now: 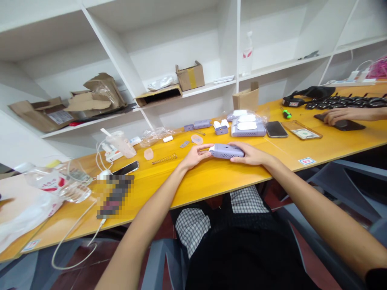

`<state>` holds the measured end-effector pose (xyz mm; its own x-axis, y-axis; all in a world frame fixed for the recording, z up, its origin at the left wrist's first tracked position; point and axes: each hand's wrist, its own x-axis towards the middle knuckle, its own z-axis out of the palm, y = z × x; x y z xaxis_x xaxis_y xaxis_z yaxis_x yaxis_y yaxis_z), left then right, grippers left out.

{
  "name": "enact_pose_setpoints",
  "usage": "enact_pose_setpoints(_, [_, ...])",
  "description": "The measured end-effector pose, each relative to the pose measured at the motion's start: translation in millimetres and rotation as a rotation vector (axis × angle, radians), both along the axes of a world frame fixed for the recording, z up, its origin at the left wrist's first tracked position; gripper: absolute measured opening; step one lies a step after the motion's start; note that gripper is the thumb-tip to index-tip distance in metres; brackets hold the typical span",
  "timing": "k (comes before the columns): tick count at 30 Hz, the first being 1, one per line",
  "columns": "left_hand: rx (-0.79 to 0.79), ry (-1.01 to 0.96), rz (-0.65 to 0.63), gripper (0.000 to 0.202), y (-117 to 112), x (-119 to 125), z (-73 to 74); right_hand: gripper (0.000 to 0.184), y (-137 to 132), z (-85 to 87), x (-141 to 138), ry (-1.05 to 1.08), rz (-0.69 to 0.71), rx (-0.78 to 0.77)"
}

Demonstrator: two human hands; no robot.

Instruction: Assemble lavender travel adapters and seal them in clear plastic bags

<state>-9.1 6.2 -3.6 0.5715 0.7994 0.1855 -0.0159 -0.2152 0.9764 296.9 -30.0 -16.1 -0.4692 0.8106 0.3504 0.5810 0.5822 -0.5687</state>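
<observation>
A purple plastic case [226, 151] with rows of small holes and a white end lies between my hands, just over the table. My right hand [249, 154] is wrapped round its right end. At the white end, my left hand [195, 156] grips with thumb and forefinger. Beyond them lie a coil spring [165, 158], a small grey plate [184, 143] and two translucent pinkish pieces, one of them a flat oval [197, 139]. More purple parts [202, 123] sit farther back, and a stack of purple cases with white tops [248, 128] stands to the right.
A phone [276, 129] and an amber phone case [302, 131] lie to the right, near a green screwdriver [287, 114]. Another person's hand [347, 114] rests on a dark object. At left are a water bottle [57, 183], a plastic cup [121, 143] and white cables. White shelves with cardboard boxes [190, 76] rise behind.
</observation>
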Motion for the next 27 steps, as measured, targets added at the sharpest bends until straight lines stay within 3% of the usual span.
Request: enact_pose_setpoints(27, [-0.014,-0.036,-0.005,0.065,0.2,-0.6,-1.5,0.083,-2.4,3.9,1.0,-0.004,-0.014,-0.057])
